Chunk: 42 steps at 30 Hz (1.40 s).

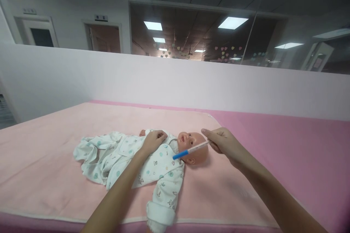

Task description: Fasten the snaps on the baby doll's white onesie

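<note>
A baby doll (195, 156) lies on its back with its head to the right, dressed in a white printed baby suit (155, 167). My left hand (155, 141) rests on the chest of the suit, its fingers curled in against the cloth; what they hold, if anything, is hidden. Pinched in my right hand (221, 142) is a thermometer (193, 149), a slim clear stick with a blue end. It slants down to the left in front of the doll's head, the blue end over the shoulder. From this angle I cannot tell whether it touches the doll.
Beneath the doll spreads a peach-coloured mat (54, 145) on a pink padded surface (300, 153). A low white wall (164, 83) runs along the back, with a large glass window (202, 36) above it. Two doorways stand at the far left.
</note>
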{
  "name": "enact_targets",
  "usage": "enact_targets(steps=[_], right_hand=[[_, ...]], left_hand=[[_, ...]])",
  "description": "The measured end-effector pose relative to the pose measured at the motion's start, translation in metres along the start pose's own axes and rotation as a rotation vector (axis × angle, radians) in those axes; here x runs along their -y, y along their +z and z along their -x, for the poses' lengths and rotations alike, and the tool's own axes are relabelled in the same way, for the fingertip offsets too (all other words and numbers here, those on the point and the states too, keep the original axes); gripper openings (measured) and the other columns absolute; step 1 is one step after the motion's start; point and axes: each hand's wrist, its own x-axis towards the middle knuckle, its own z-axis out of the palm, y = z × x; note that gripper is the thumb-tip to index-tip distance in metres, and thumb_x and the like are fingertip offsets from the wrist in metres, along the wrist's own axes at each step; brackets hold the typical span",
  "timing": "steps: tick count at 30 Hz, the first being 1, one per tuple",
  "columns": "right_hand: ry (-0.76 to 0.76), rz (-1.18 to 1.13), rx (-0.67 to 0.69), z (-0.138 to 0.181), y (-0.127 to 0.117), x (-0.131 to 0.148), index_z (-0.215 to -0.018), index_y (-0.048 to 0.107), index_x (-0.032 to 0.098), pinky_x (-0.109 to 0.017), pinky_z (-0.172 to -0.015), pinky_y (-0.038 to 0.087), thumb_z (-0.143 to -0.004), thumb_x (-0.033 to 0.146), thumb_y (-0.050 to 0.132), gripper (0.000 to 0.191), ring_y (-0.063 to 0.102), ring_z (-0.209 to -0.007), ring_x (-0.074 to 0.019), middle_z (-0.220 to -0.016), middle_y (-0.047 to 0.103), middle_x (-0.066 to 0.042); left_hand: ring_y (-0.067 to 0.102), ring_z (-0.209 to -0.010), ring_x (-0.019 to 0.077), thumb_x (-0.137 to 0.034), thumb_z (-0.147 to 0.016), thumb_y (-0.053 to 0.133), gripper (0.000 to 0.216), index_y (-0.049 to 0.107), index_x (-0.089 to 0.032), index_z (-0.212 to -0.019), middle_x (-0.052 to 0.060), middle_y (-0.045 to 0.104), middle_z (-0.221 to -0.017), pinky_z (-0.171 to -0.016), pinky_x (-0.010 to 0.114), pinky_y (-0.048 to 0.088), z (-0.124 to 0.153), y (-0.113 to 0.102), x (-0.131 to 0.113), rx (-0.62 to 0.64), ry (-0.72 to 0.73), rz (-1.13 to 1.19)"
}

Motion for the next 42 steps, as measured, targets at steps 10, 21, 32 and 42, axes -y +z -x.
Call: enact_targets(steps=[10,21,32,42], right_hand=[[-0.093,0.118,-0.109,-0.023,-0.022,0.031,-0.039,0.022,0.020,-0.023,-0.040,0.014,-0.074,0.039,0.053,0.051,0.012,-0.039,-0.0023,-0.038,0.017,0.007],[0.009,0.090,0.038,-0.024,-0.009,0.026,-0.037,0.023,0.019,-0.023,-0.040,0.014,-0.076,0.037,0.050,0.051,0.013,-0.036,-0.0017,-0.036,0.017,0.008],[0.006,0.103,0.016,-0.011,-0.009,0.017,-0.040,0.022,0.019,-0.023,-0.040,0.012,-0.077,0.039,0.046,0.049,0.014,-0.038,-0.0029,-0.038,0.018,0.007],[-0.062,0.206,-0.033,0.001,-0.012,0.005,-0.042,0.019,0.020,-0.023,-0.041,0.012,-0.081,0.039,0.042,0.049,0.011,-0.040,-0.0041,-0.041,0.015,0.007]], left_hand=[[0.058,-0.067,0.0168,-0.032,-0.073,0.045,0.028,0.068,-0.017,-0.077,0.003,0.068,-0.073,-0.060,0.025,0.037,0.000,-0.001,-0.002,-0.002,-0.008,-0.030],[0.057,-0.066,0.0160,-0.033,-0.074,0.044,0.029,0.068,-0.017,-0.076,0.003,0.067,-0.071,-0.060,0.025,0.036,0.001,-0.001,-0.003,0.011,0.010,-0.028],[0.058,-0.068,0.0162,-0.033,-0.075,0.045,0.029,0.068,-0.017,-0.078,0.003,0.067,-0.071,-0.061,0.025,0.036,0.000,0.000,-0.001,0.005,0.013,-0.023],[0.058,-0.069,0.0166,-0.034,-0.074,0.047,0.029,0.069,-0.016,-0.080,0.002,0.067,-0.072,-0.062,0.025,0.037,0.000,0.000,-0.002,-0.002,-0.014,0.020]])
